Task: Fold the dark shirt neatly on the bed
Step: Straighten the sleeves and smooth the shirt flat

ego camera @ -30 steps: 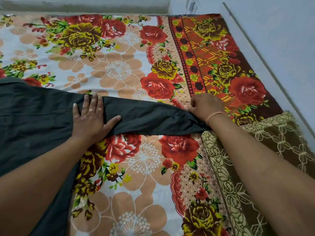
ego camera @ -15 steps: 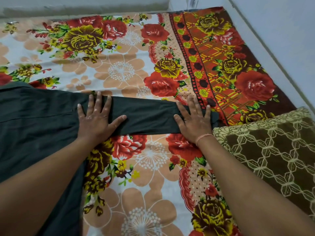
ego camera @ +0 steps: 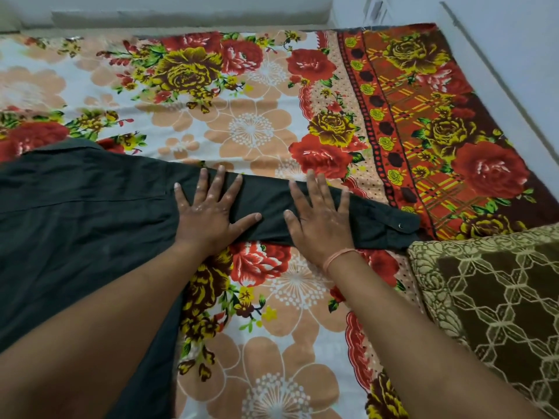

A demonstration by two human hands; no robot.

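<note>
The dark shirt lies flat on the floral bed sheet, its body at the left. One long sleeve stretches out to the right. Its cuff, with a small metal snap, ends beside a cushion. My left hand presses flat, fingers spread, where the sleeve meets the body. My right hand lies flat with fingers spread on the middle of the sleeve. Neither hand grips the cloth. My forearms hide part of the shirt's lower body.
A brown and beige patterned cushion lies at the right, touching the cuff. A white wall runs along the bed's right edge, and a pale ledge runs along the far edge.
My right hand let go of the cuff end, opened flat and slid left along the sleeve toward my left hand. The cuff now lies exposed. The left hand stayed in place.
</note>
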